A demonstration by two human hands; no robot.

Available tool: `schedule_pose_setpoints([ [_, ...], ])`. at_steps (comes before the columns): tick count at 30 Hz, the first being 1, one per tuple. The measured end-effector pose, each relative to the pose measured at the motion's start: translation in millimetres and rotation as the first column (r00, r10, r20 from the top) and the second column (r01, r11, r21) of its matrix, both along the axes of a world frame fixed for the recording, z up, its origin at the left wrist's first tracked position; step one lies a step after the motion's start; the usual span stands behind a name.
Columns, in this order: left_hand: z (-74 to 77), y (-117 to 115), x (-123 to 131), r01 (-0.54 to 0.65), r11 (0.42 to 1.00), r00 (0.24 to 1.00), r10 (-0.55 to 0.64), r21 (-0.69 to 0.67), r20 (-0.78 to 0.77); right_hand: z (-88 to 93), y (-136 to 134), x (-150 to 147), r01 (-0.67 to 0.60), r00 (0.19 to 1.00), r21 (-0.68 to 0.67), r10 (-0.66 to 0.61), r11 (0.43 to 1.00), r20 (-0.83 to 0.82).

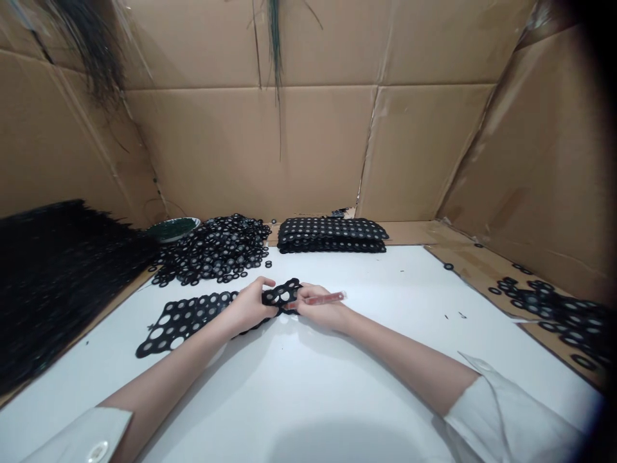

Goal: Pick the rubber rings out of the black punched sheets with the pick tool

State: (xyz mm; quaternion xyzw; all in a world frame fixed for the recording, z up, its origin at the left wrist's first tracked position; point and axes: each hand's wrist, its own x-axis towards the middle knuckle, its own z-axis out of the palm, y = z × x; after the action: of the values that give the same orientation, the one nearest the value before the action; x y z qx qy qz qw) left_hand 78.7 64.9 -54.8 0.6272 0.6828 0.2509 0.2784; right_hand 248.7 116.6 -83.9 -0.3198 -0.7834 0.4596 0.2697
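A long black punched sheet (186, 318) full of round holes lies on the white table (385, 302). My left hand (250, 305) is closed on the sheet's right end, lifting it a little. My right hand (318, 308) meets it from the right and is closed on a thin reddish pen-like tool (325, 298), whose tip points at the sheet's end between both hands.
A heap of loose black rings (216, 247) lies behind my left hand, with a green dish (173, 228) beside it. A stack of black punched sheets (332, 235) sits at the back. More rings (554, 308) are scattered at right. Dark feathery material (53, 270) fills the left. Cardboard walls surround the table.
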Motion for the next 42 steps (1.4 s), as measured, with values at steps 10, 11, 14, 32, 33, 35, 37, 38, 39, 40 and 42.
schedule_pose_setpoints([
  [10, -0.7, 2.3, -2.2, -0.016, 0.999, 0.998, 0.013, 0.050, 0.062, 2.2, -3.9, 4.8, -0.053, 0.998, 0.139, 0.048, 0.989, 0.035],
  [11, -1.3, 2.5, -1.5, -0.021, 0.999, 0.997, 0.018, 0.041, 0.069, 2.3, -4.3, 4.4, -0.062, 0.998, 0.159, 0.056, 0.985, 0.042],
  [14, -3.8, 2.1, 1.6, -0.067, 0.998, 0.996, 0.065, 0.021, 0.064, 0.1, -5.9, -0.5, -0.074, 0.997, 0.248, 0.073, 0.966, 0.014],
  [32, 17.5, 5.7, -17.1, 0.210, 0.967, 0.976, -0.216, -0.142, -0.028, 6.7, -2.9, 4.5, -0.181, 0.961, -0.364, 0.086, 0.914, -0.261],
  [33, 15.6, 6.6, -18.2, 0.210, 0.967, 0.976, -0.216, -0.142, -0.028, 5.5, -2.6, 4.3, -0.176, 0.964, -0.348, 0.090, 0.921, -0.251],
  [35, 12.3, 8.0, -19.3, 0.208, 0.968, 0.976, -0.215, -0.138, -0.039, 3.5, -2.5, 4.2, -0.160, 0.973, -0.295, 0.099, 0.942, -0.209],
  [37, 9.5, 9.0, -19.1, 0.209, 0.970, 0.975, -0.216, -0.123, -0.048, 2.5, -3.1, 4.4, -0.163, 0.973, -0.267, 0.110, 0.950, -0.204],
  [38, 8.3, 9.3, -18.8, 0.211, 0.971, 0.975, -0.218, -0.113, -0.048, 2.4, -3.6, 4.5, -0.175, 0.970, -0.265, 0.119, 0.948, -0.213],
  [39, 7.3, 9.4, -18.3, 0.208, 0.973, 0.976, -0.214, -0.103, -0.045, 2.5, -4.3, 4.7, -0.185, 0.967, -0.266, 0.127, 0.946, -0.222],
  [40, 6.4, 9.5, -17.8, 0.198, 0.976, 0.978, -0.203, -0.094, -0.043, 2.7, -5.0, 4.8, -0.193, 0.965, -0.267, 0.133, 0.944, -0.226],
  [42, 5.5, 9.3, -16.9, 0.172, 0.981, 0.984, -0.175, -0.086, -0.034, 3.4, -6.3, 4.9, -0.179, 0.971, -0.257, 0.129, 0.950, -0.201],
])
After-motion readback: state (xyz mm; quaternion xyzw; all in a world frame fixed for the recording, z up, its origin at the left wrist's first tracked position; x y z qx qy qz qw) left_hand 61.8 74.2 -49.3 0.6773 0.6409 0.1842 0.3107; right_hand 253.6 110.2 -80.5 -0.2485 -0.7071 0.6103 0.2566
